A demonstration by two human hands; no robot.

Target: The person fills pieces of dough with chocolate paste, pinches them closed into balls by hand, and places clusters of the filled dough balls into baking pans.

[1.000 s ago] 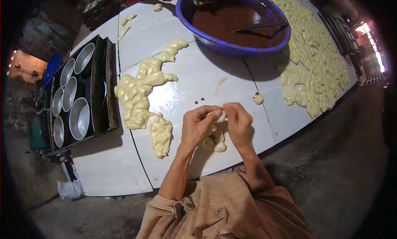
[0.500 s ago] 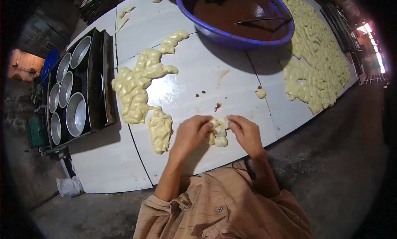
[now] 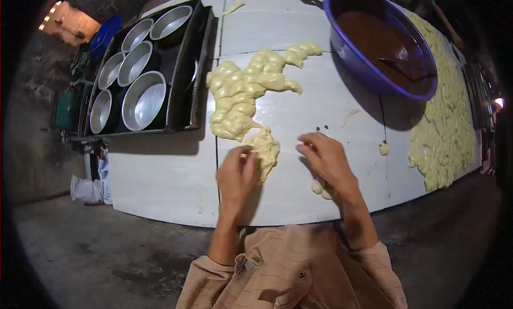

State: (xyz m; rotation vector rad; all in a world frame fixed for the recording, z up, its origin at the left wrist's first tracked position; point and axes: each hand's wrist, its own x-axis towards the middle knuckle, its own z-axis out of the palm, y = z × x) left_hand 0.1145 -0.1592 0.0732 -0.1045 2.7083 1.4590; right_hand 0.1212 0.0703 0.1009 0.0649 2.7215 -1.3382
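Note:
My left hand (image 3: 236,175) touches the left edge of a flat, pale yellow dough piece (image 3: 265,153), its fingers apart. Over the white table surface to the right of that piece is my right hand (image 3: 327,158), empty, with thumb and fingers spread. A small cluster of dough balls (image 3: 319,187) lies partly hidden under my right hand and wrist. Above the flat piece spreads a larger lumpy dough mass (image 3: 235,98). Two small dark bits lie just above my right hand.
Round metal pans (image 3: 144,100) stand in a dark tray (image 3: 176,90) at the left. A blue basin (image 3: 342,47) of brown liquid sits at the upper right, beside a wide spread of dough (image 3: 446,132). One small dough ball (image 3: 383,148) lies near a table seam.
The view has turned right-to-left, so the table items appear shifted right. Both hands have left the dough ball cluster; my left hand has reached the flat dough piece.

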